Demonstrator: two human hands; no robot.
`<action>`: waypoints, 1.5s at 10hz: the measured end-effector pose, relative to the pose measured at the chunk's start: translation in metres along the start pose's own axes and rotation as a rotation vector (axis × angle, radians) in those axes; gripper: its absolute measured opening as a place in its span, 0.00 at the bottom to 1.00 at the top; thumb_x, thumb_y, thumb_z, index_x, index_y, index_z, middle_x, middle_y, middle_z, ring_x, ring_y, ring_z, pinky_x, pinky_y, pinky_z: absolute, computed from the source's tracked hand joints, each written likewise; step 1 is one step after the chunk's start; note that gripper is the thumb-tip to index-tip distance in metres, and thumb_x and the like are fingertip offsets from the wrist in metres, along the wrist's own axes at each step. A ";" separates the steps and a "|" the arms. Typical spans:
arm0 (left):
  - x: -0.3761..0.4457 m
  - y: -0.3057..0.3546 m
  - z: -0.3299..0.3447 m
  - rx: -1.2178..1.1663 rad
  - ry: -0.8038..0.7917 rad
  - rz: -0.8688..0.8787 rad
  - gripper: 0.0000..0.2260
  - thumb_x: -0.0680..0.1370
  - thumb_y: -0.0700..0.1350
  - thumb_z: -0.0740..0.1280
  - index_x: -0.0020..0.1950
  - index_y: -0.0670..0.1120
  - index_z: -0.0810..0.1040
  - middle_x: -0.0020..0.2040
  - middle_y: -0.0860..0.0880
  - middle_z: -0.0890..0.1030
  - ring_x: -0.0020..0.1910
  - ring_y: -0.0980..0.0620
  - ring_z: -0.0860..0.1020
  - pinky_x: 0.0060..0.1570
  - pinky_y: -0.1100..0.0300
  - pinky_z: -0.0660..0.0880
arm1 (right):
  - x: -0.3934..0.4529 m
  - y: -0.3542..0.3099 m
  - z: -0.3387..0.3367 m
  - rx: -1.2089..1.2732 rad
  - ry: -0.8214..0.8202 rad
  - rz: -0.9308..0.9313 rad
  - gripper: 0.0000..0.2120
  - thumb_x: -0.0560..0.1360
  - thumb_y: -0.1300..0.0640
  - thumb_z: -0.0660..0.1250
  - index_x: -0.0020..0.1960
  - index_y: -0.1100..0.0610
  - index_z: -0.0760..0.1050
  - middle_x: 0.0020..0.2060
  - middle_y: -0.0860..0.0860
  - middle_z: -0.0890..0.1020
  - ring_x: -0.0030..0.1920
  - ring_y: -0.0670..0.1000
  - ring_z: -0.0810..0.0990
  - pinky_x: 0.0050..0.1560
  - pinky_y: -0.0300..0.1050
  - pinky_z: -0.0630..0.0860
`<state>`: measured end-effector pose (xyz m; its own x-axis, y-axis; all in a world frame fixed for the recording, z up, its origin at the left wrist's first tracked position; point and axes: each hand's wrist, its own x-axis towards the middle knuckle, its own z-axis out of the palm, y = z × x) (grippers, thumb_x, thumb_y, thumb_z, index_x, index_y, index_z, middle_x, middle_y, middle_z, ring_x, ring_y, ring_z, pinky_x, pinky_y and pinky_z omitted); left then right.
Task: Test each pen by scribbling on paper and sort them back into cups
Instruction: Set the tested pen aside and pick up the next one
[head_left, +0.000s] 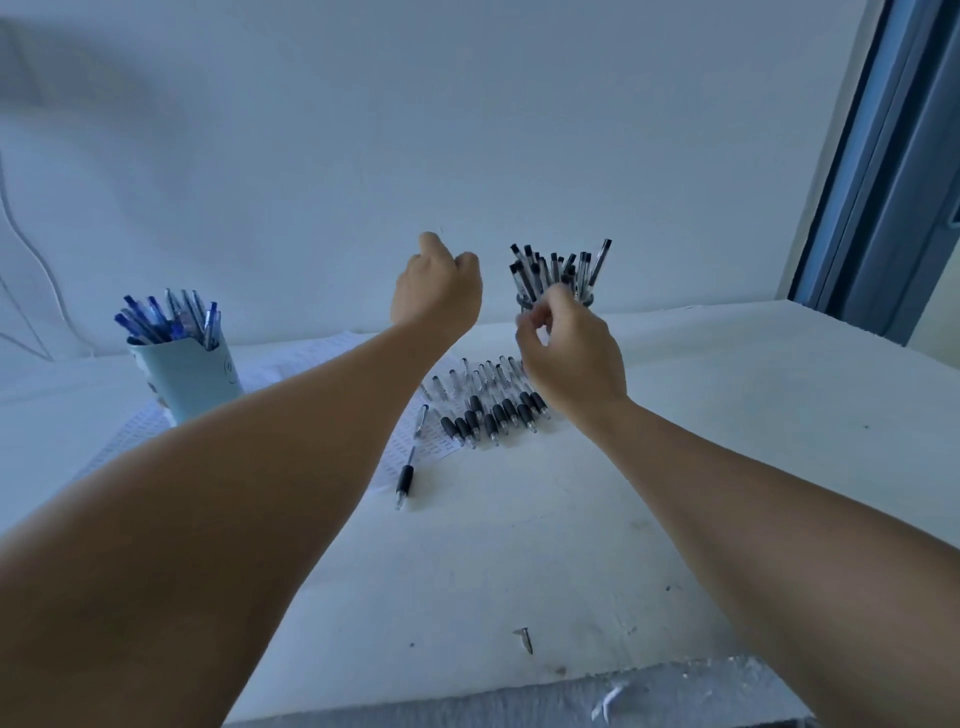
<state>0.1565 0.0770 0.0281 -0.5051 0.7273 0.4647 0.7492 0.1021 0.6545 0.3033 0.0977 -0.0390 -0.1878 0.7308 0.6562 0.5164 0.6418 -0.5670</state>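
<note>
At the far right of the table (727, 467) the clear cup (524, 301) stood packed with black-capped pens, and the right hand (571, 358) hung just in front of it, fingertips drawn together as if pinching something, though I honestly couldn't tell whether it had a pen or not. The left hand (439, 293) was up near the middle, fingers curled in, and I saw nothing in it. A row of black-grip pens (488, 410) lay side by side on the paper (405, 452) below the right hand, with one loose pen (408, 473) just left of them, nearer me. The blue cup (187, 379) with blue pens sat far left. My guess was these pens are light, stiff and a bit slick on the clear barrel, so I'd take one by the rubber grip.
</note>
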 end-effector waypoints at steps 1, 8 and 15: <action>-0.012 -0.021 -0.012 0.332 -0.244 -0.048 0.15 0.82 0.50 0.57 0.63 0.41 0.69 0.51 0.43 0.77 0.45 0.44 0.74 0.38 0.55 0.68 | -0.009 -0.008 0.011 -0.108 -0.172 -0.024 0.07 0.81 0.48 0.64 0.48 0.51 0.74 0.39 0.44 0.75 0.41 0.48 0.75 0.38 0.46 0.66; -0.023 -0.043 0.002 0.265 -0.506 -0.160 0.14 0.81 0.40 0.67 0.37 0.45 0.68 0.35 0.49 0.74 0.30 0.54 0.73 0.25 0.65 0.72 | -0.007 -0.015 0.030 -0.311 -0.500 0.155 0.21 0.75 0.34 0.64 0.40 0.53 0.74 0.34 0.48 0.81 0.41 0.54 0.80 0.38 0.49 0.76; -0.011 -0.069 -0.008 -0.699 -0.146 -0.492 0.02 0.80 0.34 0.69 0.48 0.35 0.81 0.38 0.41 0.80 0.37 0.46 0.80 0.48 0.52 0.83 | 0.002 -0.047 0.039 -0.441 -0.689 0.255 0.17 0.78 0.45 0.69 0.38 0.54 0.70 0.35 0.51 0.76 0.41 0.57 0.79 0.41 0.46 0.71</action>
<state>0.1073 0.0562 -0.0171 -0.6064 0.7950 -0.0170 0.0005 0.0218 0.9998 0.2456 0.0781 -0.0303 -0.4139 0.9103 0.0047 0.8629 0.3940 -0.3165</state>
